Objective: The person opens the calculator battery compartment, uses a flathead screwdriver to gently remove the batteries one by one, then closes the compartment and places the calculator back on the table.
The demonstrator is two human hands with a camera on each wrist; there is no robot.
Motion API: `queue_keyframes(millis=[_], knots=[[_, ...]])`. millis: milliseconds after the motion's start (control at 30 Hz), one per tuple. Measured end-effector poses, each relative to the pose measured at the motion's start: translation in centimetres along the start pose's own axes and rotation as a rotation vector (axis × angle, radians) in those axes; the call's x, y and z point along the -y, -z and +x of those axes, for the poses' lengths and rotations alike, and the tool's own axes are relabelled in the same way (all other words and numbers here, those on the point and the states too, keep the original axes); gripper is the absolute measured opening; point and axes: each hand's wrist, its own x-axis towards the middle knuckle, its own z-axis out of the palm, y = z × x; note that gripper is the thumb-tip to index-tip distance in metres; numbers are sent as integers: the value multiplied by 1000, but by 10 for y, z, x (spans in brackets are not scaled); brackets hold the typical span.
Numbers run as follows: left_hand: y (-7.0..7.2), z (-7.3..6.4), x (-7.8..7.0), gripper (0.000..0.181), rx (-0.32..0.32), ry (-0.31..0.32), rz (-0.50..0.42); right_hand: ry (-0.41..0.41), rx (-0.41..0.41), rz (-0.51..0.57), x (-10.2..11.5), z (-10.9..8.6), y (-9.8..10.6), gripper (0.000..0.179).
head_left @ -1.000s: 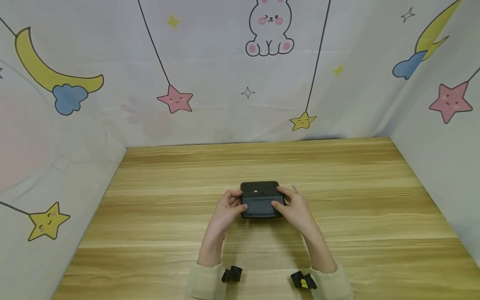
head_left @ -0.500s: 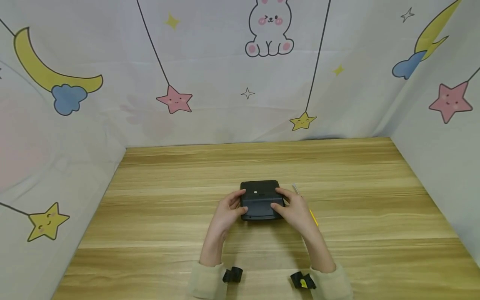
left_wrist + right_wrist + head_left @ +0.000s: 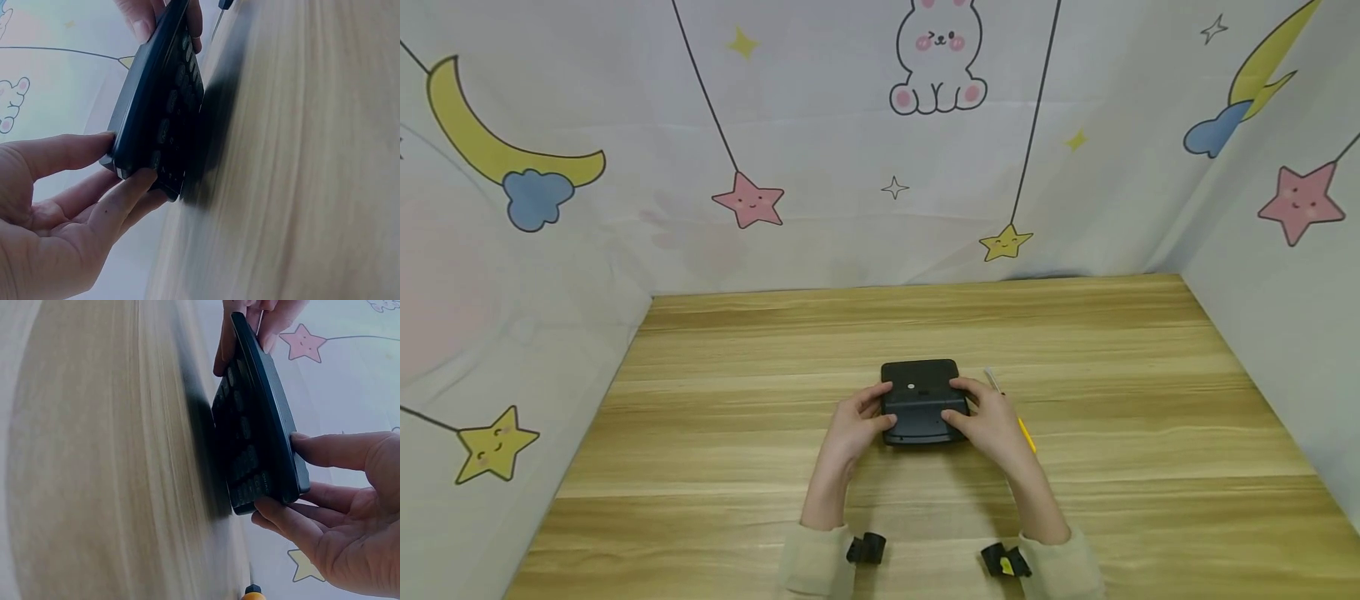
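Calculator [image 3: 922, 419] has tilted slightly; key lettering [image 3: 265, 480] seems too blurred

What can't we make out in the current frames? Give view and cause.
Head: key face of the calculator, turned down, hidden by its own casing.
Head: fingertips of the left hand beneath it, hidden by the same casing.
Left wrist: markings on most keys, too small and dark.
Head: middle of the yellow-handled tool, behind the right hand.
Right wrist: rest of the tool's handle, cut off by the bottom edge.
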Motion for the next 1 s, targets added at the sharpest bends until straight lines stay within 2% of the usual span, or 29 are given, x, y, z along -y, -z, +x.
queue_keyframes(millis=[300, 567, 1000], knots=[[1, 1, 0, 55, 23, -22, 37, 13, -31, -19, 1, 0, -3, 53], [0, 0, -1, 57, 44, -2, 44, 5, -27, -9, -3, 2, -4, 53], [-1, 5, 2, 58, 67, 9, 63, 25, -68, -63, -5, 4, -8, 52]])
